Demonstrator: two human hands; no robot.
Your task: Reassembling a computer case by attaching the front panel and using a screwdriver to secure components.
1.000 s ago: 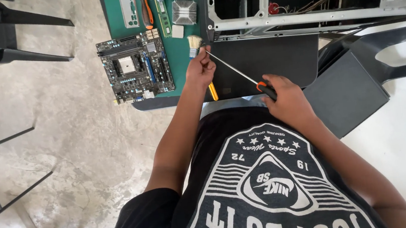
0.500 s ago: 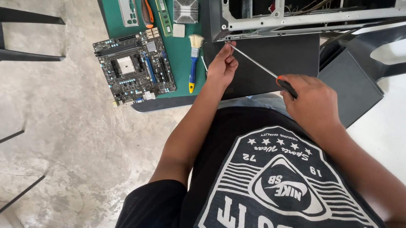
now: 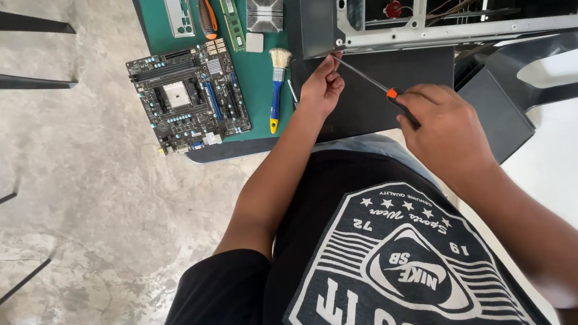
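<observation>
Right hand (image 3: pixel 442 124) is clamped on the screwdriver (image 3: pixel 374 83) handle; left hand (image 3: pixel 322 88) fingers pinch its tip at the computer case (image 3: pixel 389 35) lower corner. Risk: tip slipping into fingertips, or a loosened screw dropping beside the motherboard (image 3: pixel 189 98).

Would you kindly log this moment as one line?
right hand: grips screwdriver | left hand: steadies tip at computer case corner | motherboard, brush on green mat
</observation>
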